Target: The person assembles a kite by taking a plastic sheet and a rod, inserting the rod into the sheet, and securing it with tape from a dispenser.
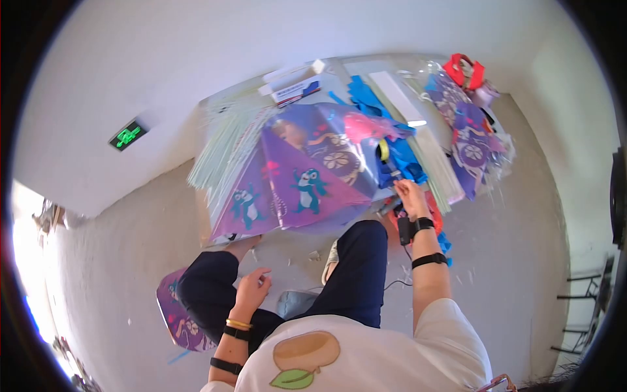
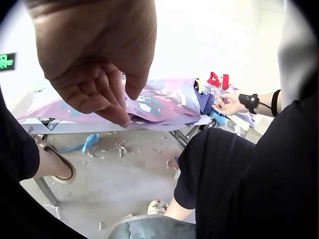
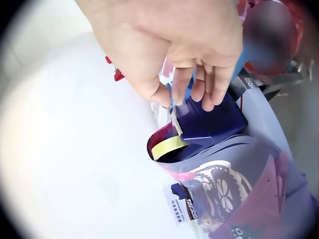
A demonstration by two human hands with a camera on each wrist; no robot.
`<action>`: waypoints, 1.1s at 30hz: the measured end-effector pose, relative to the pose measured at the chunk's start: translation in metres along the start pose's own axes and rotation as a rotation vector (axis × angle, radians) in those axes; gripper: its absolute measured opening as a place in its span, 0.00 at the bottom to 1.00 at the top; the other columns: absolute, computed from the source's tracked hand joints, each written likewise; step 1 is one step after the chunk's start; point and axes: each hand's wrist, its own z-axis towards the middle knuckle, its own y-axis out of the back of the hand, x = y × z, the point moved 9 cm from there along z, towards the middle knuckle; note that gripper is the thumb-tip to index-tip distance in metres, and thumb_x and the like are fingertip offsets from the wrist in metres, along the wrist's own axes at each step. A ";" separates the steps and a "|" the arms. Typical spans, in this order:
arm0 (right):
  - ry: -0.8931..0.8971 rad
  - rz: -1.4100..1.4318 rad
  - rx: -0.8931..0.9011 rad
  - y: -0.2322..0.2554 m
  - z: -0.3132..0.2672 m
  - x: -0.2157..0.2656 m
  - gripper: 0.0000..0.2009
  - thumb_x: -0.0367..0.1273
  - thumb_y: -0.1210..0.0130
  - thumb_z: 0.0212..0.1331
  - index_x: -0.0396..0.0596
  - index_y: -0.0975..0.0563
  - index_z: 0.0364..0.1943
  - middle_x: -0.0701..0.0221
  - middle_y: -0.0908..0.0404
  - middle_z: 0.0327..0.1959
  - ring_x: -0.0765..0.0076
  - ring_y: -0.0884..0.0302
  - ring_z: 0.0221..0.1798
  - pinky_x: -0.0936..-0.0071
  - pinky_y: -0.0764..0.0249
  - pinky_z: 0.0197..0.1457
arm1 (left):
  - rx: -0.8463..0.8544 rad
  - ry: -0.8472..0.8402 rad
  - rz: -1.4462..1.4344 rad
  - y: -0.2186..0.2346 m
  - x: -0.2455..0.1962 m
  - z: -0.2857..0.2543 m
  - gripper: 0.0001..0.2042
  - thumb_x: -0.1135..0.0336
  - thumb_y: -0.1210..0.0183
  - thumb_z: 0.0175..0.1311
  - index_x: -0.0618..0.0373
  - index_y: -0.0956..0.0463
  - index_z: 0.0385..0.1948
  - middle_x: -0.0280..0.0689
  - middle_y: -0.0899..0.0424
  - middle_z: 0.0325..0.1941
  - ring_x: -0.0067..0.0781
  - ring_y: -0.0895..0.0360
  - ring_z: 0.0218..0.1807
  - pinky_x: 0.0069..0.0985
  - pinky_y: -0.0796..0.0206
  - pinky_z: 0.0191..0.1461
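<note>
My right hand reaches to the table's right side, over a dark blue tape dispenser with a yellow-cored tape roll. In the right wrist view its thumb and index finger pinch a short clear strip of tape at the dispenser's cutting edge. Beside the dispenser lies a purple kite sheet with cartoon penguins, spread across the table with its near edge at the table's front. Above my lap hangs my left hand, fingers loosely bent and holding nothing, short of the kite sheet.
Bundles of thin pale sticks lie at the left of the table, and a white box at the back. Blue cloth and plastic-wrapped purple sheets are at the right. Another purple sheet is low on the left.
</note>
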 end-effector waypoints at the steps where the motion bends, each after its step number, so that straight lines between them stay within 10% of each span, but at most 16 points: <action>1: -0.042 0.116 -0.016 -0.001 -0.008 -0.005 0.07 0.32 0.41 0.61 0.43 0.23 0.32 0.67 0.19 0.35 0.61 0.20 0.50 0.65 0.26 0.61 | 0.015 0.011 0.006 -0.001 0.003 0.000 0.13 0.66 0.42 0.64 0.55 0.21 0.48 0.38 0.16 0.27 0.30 0.18 0.23 0.27 0.28 0.29; 10: -0.202 0.252 -0.075 -0.011 -0.046 -0.035 0.32 0.46 0.36 0.57 0.41 0.32 0.59 0.63 0.26 0.52 0.61 0.26 0.56 0.61 0.30 0.62 | 0.019 0.003 0.048 -0.010 0.000 0.002 0.12 0.66 0.42 0.64 0.55 0.21 0.47 0.37 0.16 0.25 0.30 0.19 0.22 0.27 0.29 0.30; 19: -0.238 0.283 -0.145 -0.019 -0.029 -0.031 0.23 0.42 0.34 0.56 0.43 0.26 0.49 0.67 0.24 0.41 0.63 0.23 0.44 0.62 0.25 0.56 | 0.049 0.010 0.011 -0.021 0.006 0.000 0.12 0.67 0.43 0.65 0.56 0.21 0.48 0.36 0.17 0.25 0.28 0.19 0.21 0.26 0.29 0.29; 33: -0.022 0.469 -0.123 -0.025 -0.036 -0.016 0.07 0.24 0.46 0.58 0.36 0.29 0.38 0.54 0.24 0.50 0.49 0.25 0.58 0.60 0.29 0.68 | 0.059 0.004 0.016 -0.029 0.010 -0.001 0.12 0.66 0.43 0.65 0.56 0.21 0.47 0.37 0.16 0.25 0.29 0.18 0.21 0.26 0.29 0.28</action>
